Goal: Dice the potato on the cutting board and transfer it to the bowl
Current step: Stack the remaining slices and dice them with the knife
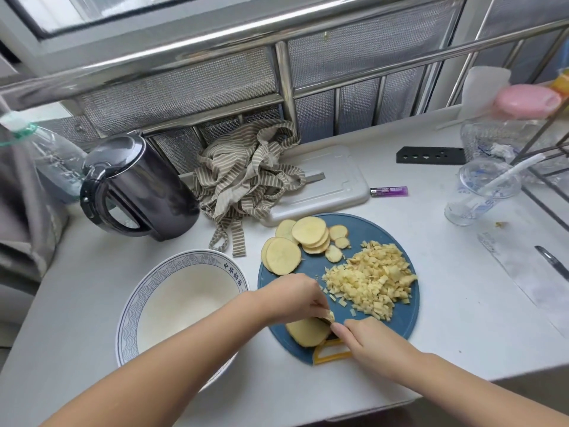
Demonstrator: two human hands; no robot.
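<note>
A: What sits nearest the bottom edge of the frame?

B: Two bare forearms, reaching up from the lower left and lower right. They meet at the near rim of the round blue cutting board [397,322].

A: And the hands?

B: The right hand [374,340] is closed around a knife with a yellow handle [331,354]; the blade is mostly hidden. The left hand [295,298] has its fingertips pinched together on small potato pieces at the blade, just above a stack of potato slices [308,331] lying at the board's near edge.

A: Where is the rest of the potato?

B: A heap of diced potato [374,280] covers the right middle of the board. More round slices [303,241] lie overlapping at its upper left.

A: The bowl?

B: A white bowl with a blue patterned rim [184,257] stands just left of the board, with no potato in it.

A: Further back?

B: A dark electric kettle [135,188] at the left, a striped cloth [246,177] heaped partly on a white tray [338,192], a purple lighter [389,191], and a clear plastic cup [480,195] at the right.
</note>
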